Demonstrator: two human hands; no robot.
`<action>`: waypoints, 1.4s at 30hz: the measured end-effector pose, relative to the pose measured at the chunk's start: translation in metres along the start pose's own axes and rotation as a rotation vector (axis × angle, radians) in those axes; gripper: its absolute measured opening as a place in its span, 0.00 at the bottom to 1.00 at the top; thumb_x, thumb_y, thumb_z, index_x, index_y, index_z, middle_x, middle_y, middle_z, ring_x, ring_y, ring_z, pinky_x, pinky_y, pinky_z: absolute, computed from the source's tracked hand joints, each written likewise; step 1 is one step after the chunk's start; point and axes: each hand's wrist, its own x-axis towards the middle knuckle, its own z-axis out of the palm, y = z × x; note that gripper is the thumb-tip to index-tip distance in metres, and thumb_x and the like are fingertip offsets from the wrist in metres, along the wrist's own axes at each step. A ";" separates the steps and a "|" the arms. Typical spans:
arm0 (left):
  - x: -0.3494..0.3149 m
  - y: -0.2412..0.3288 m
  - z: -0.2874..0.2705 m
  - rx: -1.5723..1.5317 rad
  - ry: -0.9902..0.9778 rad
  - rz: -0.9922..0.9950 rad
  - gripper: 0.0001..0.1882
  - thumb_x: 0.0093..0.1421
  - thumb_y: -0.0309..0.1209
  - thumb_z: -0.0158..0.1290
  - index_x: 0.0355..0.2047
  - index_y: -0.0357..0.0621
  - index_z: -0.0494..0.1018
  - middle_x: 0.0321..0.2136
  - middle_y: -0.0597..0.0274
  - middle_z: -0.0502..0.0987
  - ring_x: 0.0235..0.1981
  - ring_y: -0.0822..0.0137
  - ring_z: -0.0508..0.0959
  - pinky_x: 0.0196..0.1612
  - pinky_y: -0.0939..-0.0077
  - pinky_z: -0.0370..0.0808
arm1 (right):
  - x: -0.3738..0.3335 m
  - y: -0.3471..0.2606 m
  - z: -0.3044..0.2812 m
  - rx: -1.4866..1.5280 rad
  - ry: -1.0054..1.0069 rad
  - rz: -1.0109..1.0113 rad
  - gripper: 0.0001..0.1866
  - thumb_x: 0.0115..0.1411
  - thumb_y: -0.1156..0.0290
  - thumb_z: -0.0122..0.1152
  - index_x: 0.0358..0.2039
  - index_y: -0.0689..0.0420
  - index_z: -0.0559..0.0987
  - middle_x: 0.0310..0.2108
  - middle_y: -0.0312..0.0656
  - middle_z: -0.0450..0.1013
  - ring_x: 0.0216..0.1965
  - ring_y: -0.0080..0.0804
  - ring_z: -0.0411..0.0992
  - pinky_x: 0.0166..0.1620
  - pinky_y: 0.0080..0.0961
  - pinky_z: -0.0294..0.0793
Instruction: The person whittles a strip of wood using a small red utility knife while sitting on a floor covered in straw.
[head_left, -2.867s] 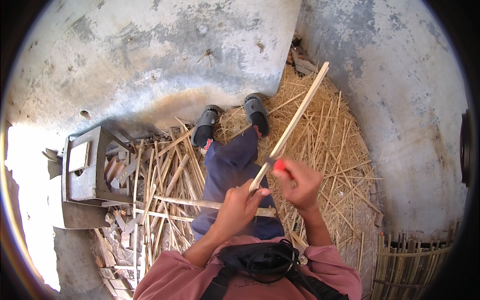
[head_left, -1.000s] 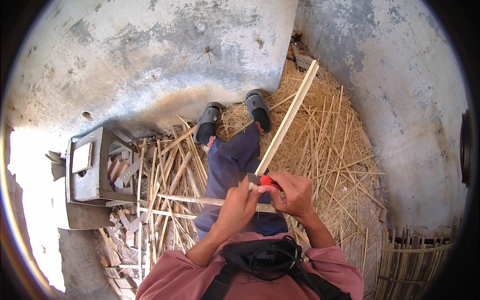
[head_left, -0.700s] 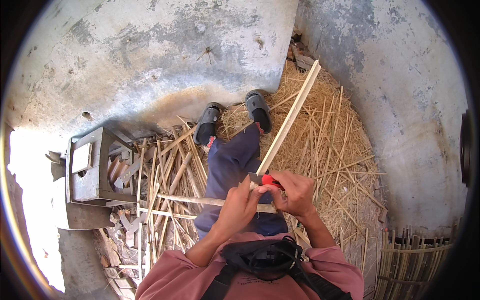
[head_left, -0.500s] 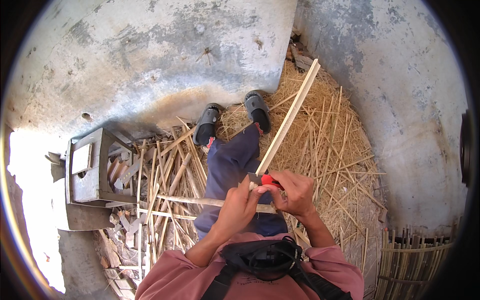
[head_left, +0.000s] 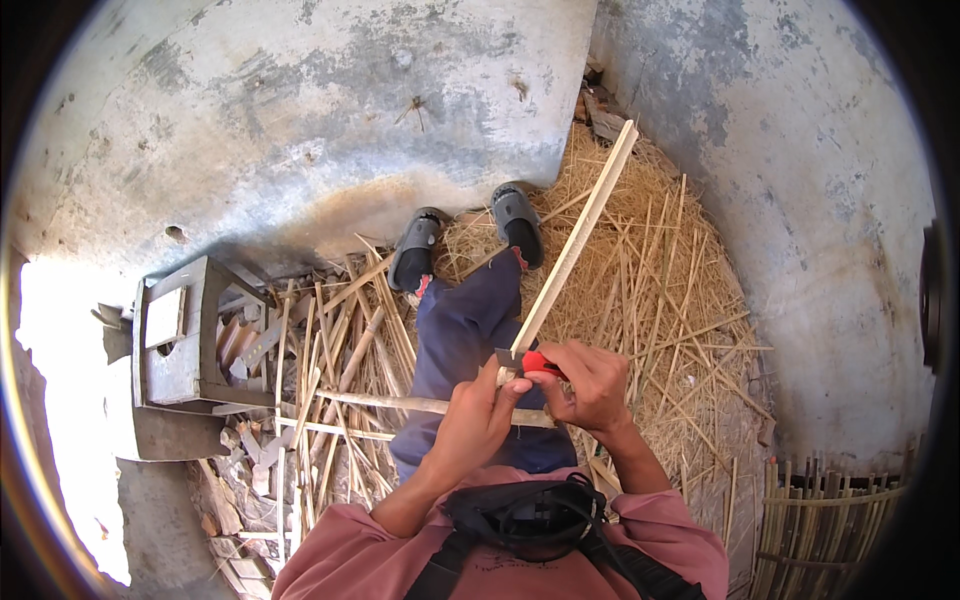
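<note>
A left hand (head_left: 473, 412), fingers closed, holds the near end of a pale split strip (head_left: 574, 235) slanting over straw (head_left: 600, 295); it looks light, stiff and splintery, best held there. The right hand (head_left: 592, 388), fingers curled, grips 1 red-handled knife (head_left: 538, 363), blade crossing the strip.

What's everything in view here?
Long split-wood strip: one, pale, centre
Flat-bladed knife: one, red-handled, centre
Slender wooden pole: one, tan, centre
Thin wooden sticks: many, tan, floor
Fibrous shavings: one heap, straw-yellow, floor
Rubble: many pieces, brown-grey, lower left
Boxy wooden frame: one, grey, left
Slatted stick panel: one, brown, lower right
Plaster walls: several, patchy grey, around
Rounded object: one, black, right edge
Shoes: two, grey, upper centre
Trousers: one pair, navy, centre
Pouch: one, black, bottom
Shirt: one, pink, bottom
Left hand: one, bare, holding strip
Right hand: one, bare, holding knife
</note>
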 end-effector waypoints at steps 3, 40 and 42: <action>-0.002 0.001 -0.001 -0.002 -0.009 -0.025 0.19 0.80 0.41 0.50 0.57 0.37 0.75 0.21 0.54 0.74 0.20 0.65 0.74 0.27 0.65 0.68 | 0.001 -0.001 0.000 0.000 0.002 -0.002 0.13 0.64 0.58 0.73 0.41 0.53 0.85 0.24 0.37 0.75 0.20 0.37 0.75 0.24 0.33 0.72; -0.017 -0.002 -0.010 0.136 -0.120 -0.192 0.21 0.77 0.43 0.54 0.53 0.35 0.67 0.25 0.33 0.78 0.37 0.27 0.79 0.31 0.45 0.72 | 0.016 0.025 0.000 -0.023 0.119 -0.004 0.13 0.64 0.60 0.74 0.39 0.56 0.86 0.25 0.39 0.80 0.20 0.36 0.77 0.23 0.31 0.73; -0.018 -0.005 -0.011 0.143 -0.118 -0.197 0.21 0.78 0.43 0.53 0.53 0.35 0.67 0.25 0.33 0.78 0.37 0.27 0.79 0.32 0.45 0.72 | 0.019 0.024 -0.001 -0.004 0.122 0.002 0.12 0.64 0.60 0.74 0.39 0.56 0.86 0.25 0.39 0.80 0.21 0.36 0.78 0.24 0.30 0.73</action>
